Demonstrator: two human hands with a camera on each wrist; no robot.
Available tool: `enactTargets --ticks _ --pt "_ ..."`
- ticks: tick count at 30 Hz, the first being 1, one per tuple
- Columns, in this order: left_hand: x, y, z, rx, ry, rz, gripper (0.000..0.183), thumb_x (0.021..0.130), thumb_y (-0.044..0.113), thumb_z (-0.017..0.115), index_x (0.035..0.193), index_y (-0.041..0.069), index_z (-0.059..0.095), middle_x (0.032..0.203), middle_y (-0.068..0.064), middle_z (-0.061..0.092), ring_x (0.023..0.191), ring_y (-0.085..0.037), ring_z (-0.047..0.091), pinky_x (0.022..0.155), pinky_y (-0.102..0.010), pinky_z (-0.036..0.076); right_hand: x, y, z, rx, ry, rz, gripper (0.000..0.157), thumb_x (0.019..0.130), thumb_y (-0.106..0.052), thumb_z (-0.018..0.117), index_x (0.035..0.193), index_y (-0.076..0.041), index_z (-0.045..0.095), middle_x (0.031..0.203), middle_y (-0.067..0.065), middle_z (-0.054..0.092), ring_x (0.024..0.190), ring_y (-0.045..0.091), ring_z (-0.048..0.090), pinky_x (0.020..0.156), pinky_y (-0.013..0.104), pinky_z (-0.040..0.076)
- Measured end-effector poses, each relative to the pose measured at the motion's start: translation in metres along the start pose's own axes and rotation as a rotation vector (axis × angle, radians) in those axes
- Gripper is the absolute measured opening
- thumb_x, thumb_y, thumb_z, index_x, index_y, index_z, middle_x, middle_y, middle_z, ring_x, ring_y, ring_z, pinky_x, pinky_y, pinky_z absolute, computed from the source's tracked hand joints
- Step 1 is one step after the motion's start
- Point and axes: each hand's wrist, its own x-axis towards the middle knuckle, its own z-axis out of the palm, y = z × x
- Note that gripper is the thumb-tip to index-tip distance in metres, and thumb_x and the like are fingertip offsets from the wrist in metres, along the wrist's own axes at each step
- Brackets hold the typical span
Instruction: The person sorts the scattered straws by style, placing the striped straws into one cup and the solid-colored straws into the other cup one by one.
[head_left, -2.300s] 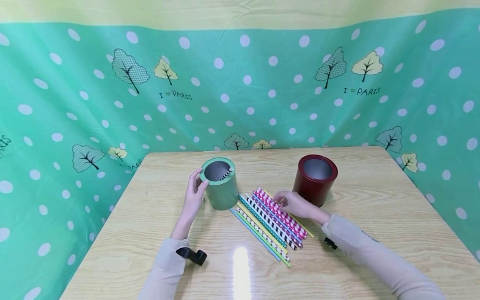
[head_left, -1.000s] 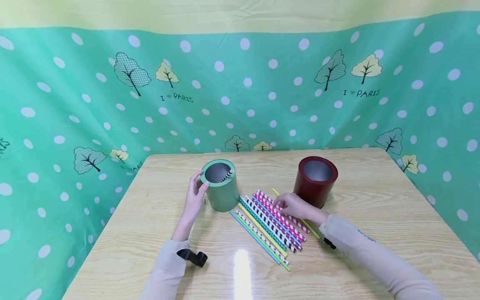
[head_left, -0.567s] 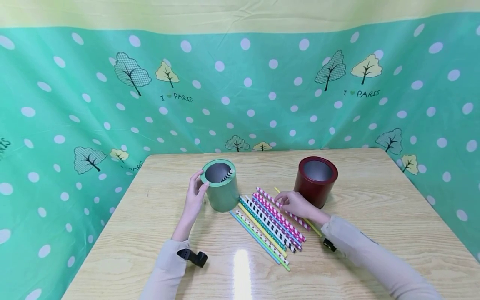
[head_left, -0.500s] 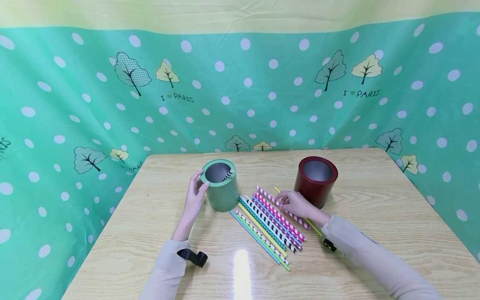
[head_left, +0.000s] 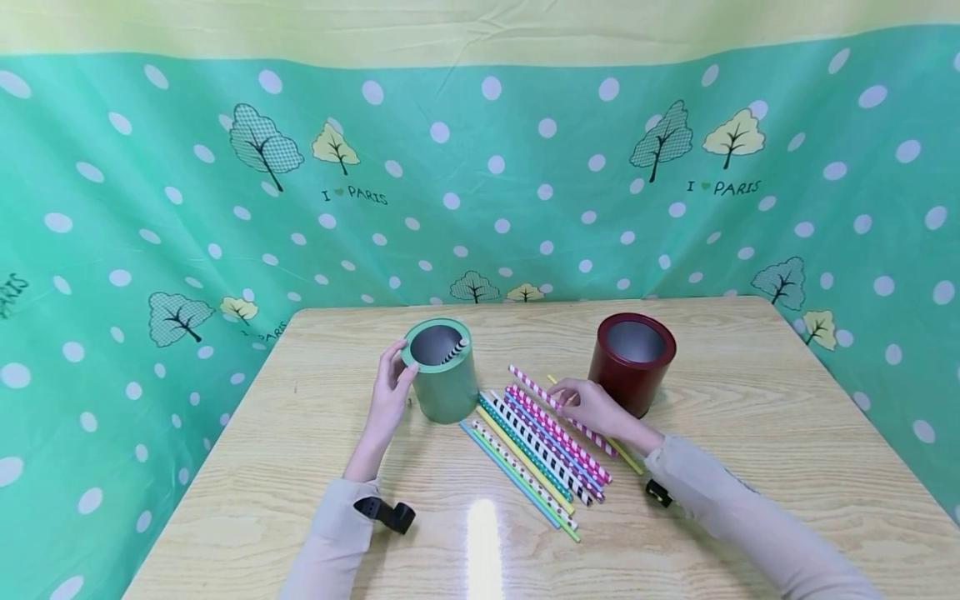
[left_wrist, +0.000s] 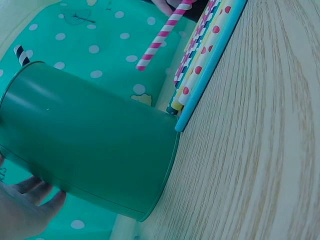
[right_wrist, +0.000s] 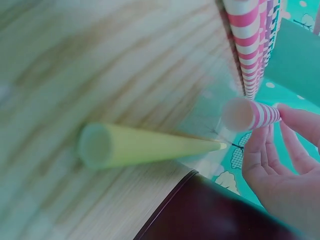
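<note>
In the head view my left hand (head_left: 387, 396) holds the green can (head_left: 446, 392) at its left side, thumb and fingers at the rim. A black-and-white striped straw (head_left: 454, 349) leans inside the can. My right hand (head_left: 596, 408) pinches a pink-and-white striped paper straw (head_left: 527, 381) near its middle. In the left wrist view that straw (left_wrist: 162, 35) slants up, its end clear of the tabletop. The right wrist view shows its open end (right_wrist: 238, 115) between thumb and fingers. Beside it lies a row of patterned straws (head_left: 532, 450). A yellow straw (head_left: 628, 456) lies under the right hand.
A dark red can (head_left: 628, 379) stands just behind the right hand, its silvery inside showing. Both cans are on the wooden table (head_left: 247, 500). A green dotted curtain (head_left: 480, 167) hangs behind and along the sides.
The right hand has drawn one pink-and-white straw away from the row and raised its far end. The yellow straw has shifted slightly right. The left hand stays at the green can.
</note>
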Motion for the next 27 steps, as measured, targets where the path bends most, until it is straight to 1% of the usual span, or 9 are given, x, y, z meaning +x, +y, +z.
enactTargets --ticks 5,9,14,19,21,23,25,27 --pt "0.0 0.0 0.0 -0.004 0.0 0.006 0.044 0.092 0.005 0.042 0.133 0.001 0.026 0.128 -0.026 0.036 0.121 -0.031 0.033 0.1 -0.042 0.025 -0.002 -0.005 0.0 0.024 0.02 0.016 0.029 0.08 -0.003 0.058 0.11 -0.002 0.059 0.085 0.005 0.059 0.073 0.016 0.053 0.062 0.025 0.046" --pt "0.0 -0.001 0.0 -0.001 0.001 0.006 0.044 0.092 0.005 0.042 0.133 0.0 0.026 0.128 -0.026 0.036 0.12 -0.031 0.033 0.1 -0.041 0.026 -0.002 -0.009 0.0 0.037 0.04 0.021 0.03 0.081 -0.003 0.057 0.111 -0.003 0.059 0.089 0.006 0.06 0.078 0.018 0.053 0.067 0.027 0.047" --pt "0.002 -0.002 0.0 0.004 0.003 0.009 0.044 0.092 0.004 0.042 0.133 0.0 0.026 0.127 -0.025 0.038 0.119 -0.03 0.035 0.098 -0.037 0.027 -0.003 -0.013 -0.001 0.068 0.061 0.034 0.03 0.082 -0.005 0.057 0.113 -0.006 0.058 0.092 0.007 0.06 0.084 0.02 0.054 0.07 0.03 0.048" --pt "0.006 -0.015 -0.004 -0.019 0.005 0.014 0.044 0.092 0.004 0.043 0.133 0.002 0.027 0.127 -0.023 0.039 0.117 -0.026 0.036 0.096 -0.031 0.029 -0.003 -0.017 0.0 0.089 0.084 0.06 0.033 0.083 -0.005 0.058 0.116 -0.007 0.056 0.093 0.006 0.06 0.086 0.021 0.054 0.071 0.029 0.049" --pt "0.008 -0.021 -0.005 -0.022 0.007 0.018 0.044 0.092 0.005 0.044 0.133 0.004 0.028 0.127 -0.021 0.04 0.117 -0.024 0.037 0.096 -0.03 0.029 -0.003 -0.019 0.0 0.091 0.096 0.058 0.034 0.083 -0.004 0.058 0.116 -0.006 0.055 0.094 0.007 0.06 0.086 0.021 0.054 0.07 0.029 0.049" --pt "0.008 -0.023 -0.006 -0.014 0.009 0.024 0.044 0.092 0.007 0.044 0.133 0.005 0.029 0.127 -0.02 0.04 0.117 -0.023 0.037 0.096 -0.03 0.029 -0.003 -0.022 0.0 0.097 0.107 0.056 0.035 0.082 -0.004 0.058 0.117 -0.006 0.054 0.094 0.007 0.059 0.086 0.021 0.054 0.069 0.028 0.049" --pt "0.008 -0.023 -0.005 -0.019 0.008 0.029 0.044 0.092 0.006 0.044 0.133 0.005 0.029 0.128 -0.021 0.04 0.118 -0.024 0.037 0.097 -0.032 0.028 -0.003 -0.024 0.0 0.1 0.121 0.042 0.036 0.082 -0.004 0.058 0.118 -0.005 0.054 0.094 0.008 0.059 0.086 0.021 0.054 0.068 0.028 0.049" --pt "0.006 -0.017 -0.004 -0.019 0.008 0.028 0.044 0.092 0.005 0.044 0.133 0.003 0.028 0.128 -0.023 0.039 0.118 -0.026 0.036 0.098 -0.034 0.027 -0.003 -0.027 0.0 0.108 0.13 0.038 0.037 0.081 -0.004 0.059 0.118 -0.006 0.053 0.094 0.008 0.058 0.086 0.021 0.054 0.067 0.028 0.049"
